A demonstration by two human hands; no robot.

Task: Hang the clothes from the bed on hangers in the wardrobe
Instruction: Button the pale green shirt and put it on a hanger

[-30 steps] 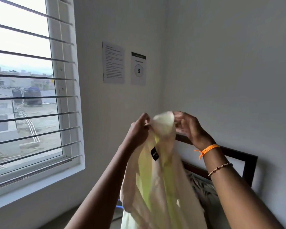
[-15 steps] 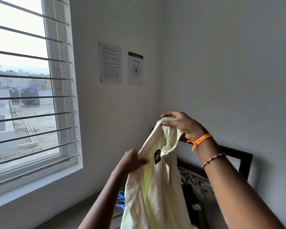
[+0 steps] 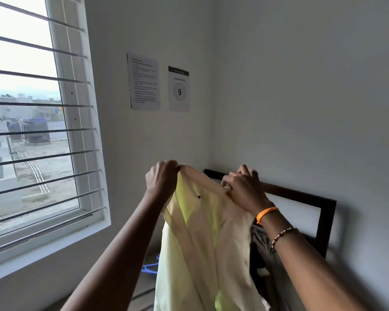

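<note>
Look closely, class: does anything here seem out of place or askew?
Only one small thing: a blue hanger lies low down beyond the pale yellow garment rather than on a rail. The left hand and right hand hold the garment up evenly.

Window point(image 3: 32, 131) left, papers point(image 3: 158, 84) on wall ahead, garment point(image 3: 207, 243) before headboard point(image 3: 301, 194)

Two hands raised: left hand point(image 3: 161, 178), right hand point(image 3: 243, 189). One pale yellow garment point(image 3: 202, 243) held up between them. Two paper notices point(image 3: 144, 80) on the wall. One barred window point(image 3: 32, 131). One dark bed frame point(image 3: 301, 196). One blue hanger point(image 3: 149, 267) below. Two wristbands point(image 3: 267, 213) on the right wrist.
</note>
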